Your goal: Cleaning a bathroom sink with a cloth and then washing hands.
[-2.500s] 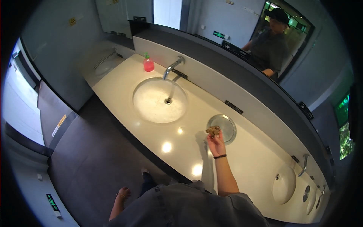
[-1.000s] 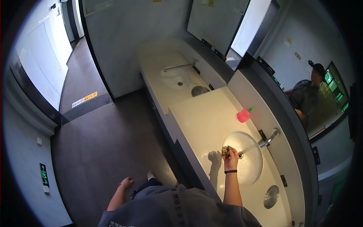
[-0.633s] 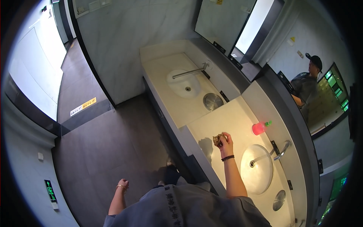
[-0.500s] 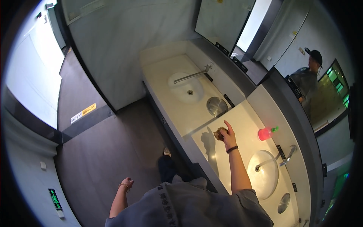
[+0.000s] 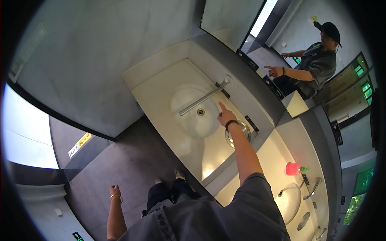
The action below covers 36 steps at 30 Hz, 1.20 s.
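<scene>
Right grip (image 5: 226, 117) has swung toward the tap (image 5: 204, 97); index out, can't tell if I'm holding anything (palm hidden). I'd go slow.

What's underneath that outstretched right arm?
Near the right hand, a round metal disc set in the pale counter shows on either side of the arm. The arm hides the disc's middle and a strip of counter; anything there can't be seen.

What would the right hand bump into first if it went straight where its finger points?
Probably the long silver tap: it lies across the line ahead of the right hand. The hand may be higher and pass over, though; this view doesn't show how high.
</scene>
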{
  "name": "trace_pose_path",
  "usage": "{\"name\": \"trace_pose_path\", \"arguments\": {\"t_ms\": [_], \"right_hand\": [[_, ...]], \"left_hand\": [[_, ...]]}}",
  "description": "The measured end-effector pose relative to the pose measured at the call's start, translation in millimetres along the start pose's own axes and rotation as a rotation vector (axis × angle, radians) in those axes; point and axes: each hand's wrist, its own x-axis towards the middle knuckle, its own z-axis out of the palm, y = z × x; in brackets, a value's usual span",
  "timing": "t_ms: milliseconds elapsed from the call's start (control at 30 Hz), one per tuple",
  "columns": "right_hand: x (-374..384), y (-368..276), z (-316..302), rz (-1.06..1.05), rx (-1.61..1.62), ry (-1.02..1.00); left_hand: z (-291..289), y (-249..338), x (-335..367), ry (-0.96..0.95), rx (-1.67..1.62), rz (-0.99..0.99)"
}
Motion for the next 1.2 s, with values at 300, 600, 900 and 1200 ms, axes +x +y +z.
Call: {"name": "trace_pose_path", "arguments": {"t_ms": [300, 600, 900, 1200], "right_hand": [[114, -38, -29, 0.241, -0.214, -0.02], [201, -26, -4, 0.289, -0.339, -0.038], [175, 71, -12, 0.381, -0.308, 0.317], [196, 29, -3, -0.049, 0.066, 0.321]], "left_hand": [[84, 211, 186, -0.327, 0.534, 0.206], [168, 411, 234, -0.381, 1.717, 0.743], [255, 428, 269, -0.454, 0.566, -0.25], [302, 348, 359, 0.161, 0.682, -0.375]]}}
